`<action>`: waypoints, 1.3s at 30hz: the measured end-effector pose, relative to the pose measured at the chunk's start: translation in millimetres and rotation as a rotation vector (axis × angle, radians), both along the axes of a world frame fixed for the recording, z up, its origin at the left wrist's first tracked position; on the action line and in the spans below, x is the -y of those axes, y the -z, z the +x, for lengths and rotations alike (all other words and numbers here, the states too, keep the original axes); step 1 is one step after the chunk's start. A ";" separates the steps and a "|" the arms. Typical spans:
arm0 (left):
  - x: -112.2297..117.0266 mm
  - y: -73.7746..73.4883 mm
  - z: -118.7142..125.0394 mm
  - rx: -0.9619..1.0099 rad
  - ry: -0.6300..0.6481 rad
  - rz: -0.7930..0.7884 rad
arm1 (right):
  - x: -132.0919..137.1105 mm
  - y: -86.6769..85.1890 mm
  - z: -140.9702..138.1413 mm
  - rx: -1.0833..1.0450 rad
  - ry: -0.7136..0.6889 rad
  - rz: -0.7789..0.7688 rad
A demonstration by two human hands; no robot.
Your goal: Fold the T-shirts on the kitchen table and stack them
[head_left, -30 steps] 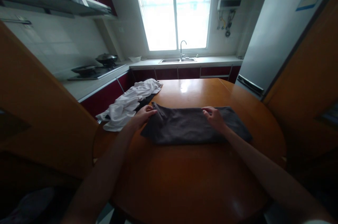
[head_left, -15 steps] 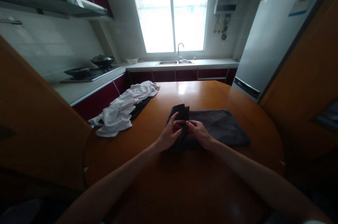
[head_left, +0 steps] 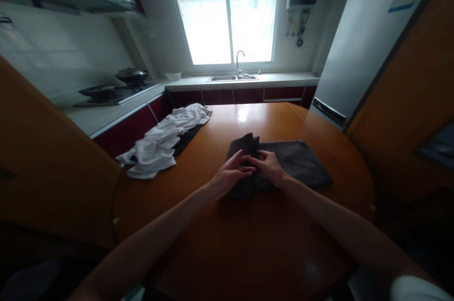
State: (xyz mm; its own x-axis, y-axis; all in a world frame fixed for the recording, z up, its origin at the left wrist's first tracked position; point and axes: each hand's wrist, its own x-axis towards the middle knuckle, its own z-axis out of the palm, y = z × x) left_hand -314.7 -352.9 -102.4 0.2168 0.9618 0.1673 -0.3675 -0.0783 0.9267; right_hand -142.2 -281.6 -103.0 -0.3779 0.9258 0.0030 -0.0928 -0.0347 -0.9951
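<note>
A dark grey folded garment (head_left: 298,161) lies across the middle of the wooden table; its exact kind cannot be made out. At its left end a part is folded over and stands up in a thick layer. My left hand (head_left: 229,176) rests against this folded part from the left, with its fingers stretched out and apart on the cloth. Opposite it, my right hand (head_left: 271,166) has its fingers bent in at the fold's edge, gripping the cloth there. The fingertips of both hands nearly meet, and some of the right fingers are hidden.
A crumpled white garment (head_left: 156,145) lies over dark cloth (head_left: 187,139) at the table's (head_left: 227,235) left edge. Beyond are a counter with a sink (head_left: 232,78), a stove with pans (head_left: 131,75), and a fridge (head_left: 362,50) at the right.
The folded part has tipped a little to the right, and both hands have shifted with it. My left fingers have stretched out further over the cloth. The view has tilted slightly.
</note>
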 end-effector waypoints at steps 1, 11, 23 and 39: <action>1.8 -5.3 -0.5 -0.046 -0.034 0.032 | -1.2 -1.8 0.8 -0.006 0.008 -0.004; -1.9 -15.1 -14.0 -0.464 -0.405 0.276 | -47.0 -36.2 67.5 -0.012 0.095 0.016; -10.2 14.3 -5.4 -0.811 -0.237 0.559 | -95.9 -31.8 177.3 0.227 0.112 -0.077; 0.8 22.3 20.6 -1.184 -0.129 0.902 | -112.2 -16.2 210.8 0.397 0.113 -0.182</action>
State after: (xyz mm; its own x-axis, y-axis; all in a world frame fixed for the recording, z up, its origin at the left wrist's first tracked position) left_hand -294.1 -353.7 -124.7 0.5721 0.6558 0.4925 0.5972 -0.7447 0.2980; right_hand 68.6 -169.4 -86.9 -0.2134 0.9333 -0.2887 0.2812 -0.2243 -0.9330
